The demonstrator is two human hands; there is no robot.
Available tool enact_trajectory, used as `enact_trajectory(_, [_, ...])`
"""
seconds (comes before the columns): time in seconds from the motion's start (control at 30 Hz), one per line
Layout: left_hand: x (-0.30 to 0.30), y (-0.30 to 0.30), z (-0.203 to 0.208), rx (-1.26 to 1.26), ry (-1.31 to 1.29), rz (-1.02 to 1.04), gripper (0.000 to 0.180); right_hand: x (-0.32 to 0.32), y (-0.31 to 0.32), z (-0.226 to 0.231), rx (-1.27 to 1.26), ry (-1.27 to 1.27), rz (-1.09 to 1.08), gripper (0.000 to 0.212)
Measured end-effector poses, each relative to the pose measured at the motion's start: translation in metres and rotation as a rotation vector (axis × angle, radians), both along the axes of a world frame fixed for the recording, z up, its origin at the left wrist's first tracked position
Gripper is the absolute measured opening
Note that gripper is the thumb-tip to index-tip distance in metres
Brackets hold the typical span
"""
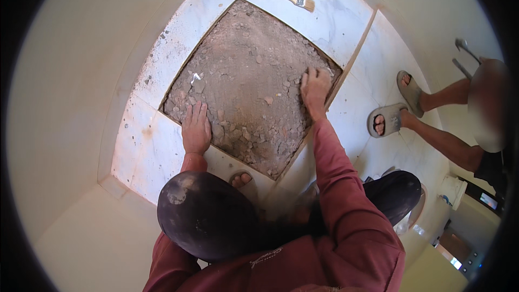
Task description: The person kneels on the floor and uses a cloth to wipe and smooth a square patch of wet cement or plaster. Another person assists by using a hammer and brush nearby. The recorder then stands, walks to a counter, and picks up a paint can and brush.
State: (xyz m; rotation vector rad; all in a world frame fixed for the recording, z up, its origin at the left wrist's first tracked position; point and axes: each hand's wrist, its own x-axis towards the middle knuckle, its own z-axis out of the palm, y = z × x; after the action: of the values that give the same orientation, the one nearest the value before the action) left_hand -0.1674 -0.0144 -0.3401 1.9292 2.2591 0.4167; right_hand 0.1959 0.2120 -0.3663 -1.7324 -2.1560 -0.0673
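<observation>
A square opening in the white tiled floor is filled with grey-brown rubble, loose stones and dust. My left hand rests palm down at its near left edge, fingers stretched out over the stones, holding nothing. At the right corner my right hand reaches down into the rubble, its fingers bent and pressed together. Their tips are partly hidden, and I cannot make out what is in them. A small white scrap lies on the stones beyond my left hand. On the far tiles lies a paintbrush with a pale handle.
White floor tiles surround the opening, with crumbs scattered on the left side. Pale walls rise close by. To the right stands another person in sandals, a metal tool near them. My bent knees flank the near corner.
</observation>
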Motion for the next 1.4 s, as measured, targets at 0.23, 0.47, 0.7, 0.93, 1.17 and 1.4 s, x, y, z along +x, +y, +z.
enact_trajectory(0.23, [0.002,-0.003,0.003,-0.002,-0.005,-0.003,0.049,-0.076,-0.054,-0.006,-0.066,0.115,0.602,0.023])
enact_trajectory(0.47, [0.002,-0.002,-0.002,0.071,-0.050,-0.003,0.047,-0.016,-0.047,-0.010,-0.086,-0.098,0.409,0.014])
enact_trajectory(0.7, [-0.002,-0.006,-0.005,0.081,-0.033,0.027,0.044,-0.036,-0.069,0.033,-0.085,-0.211,0.320,0.024])
enact_trajectory(0.93, [-0.006,-0.009,-0.013,0.095,-0.038,0.039,0.042,-0.095,-0.193,0.079,-0.392,-0.045,0.876,0.055])
enact_trajectory(1.17, [-0.004,-0.014,-0.002,0.093,-0.079,0.084,0.050,-0.073,-0.210,0.079,-0.442,-0.267,0.678,0.056])
enact_trajectory(1.4, [-0.002,-0.009,-0.003,0.070,-0.111,0.082,0.053,-0.075,-0.179,0.084,-0.803,-0.052,0.452,0.044])
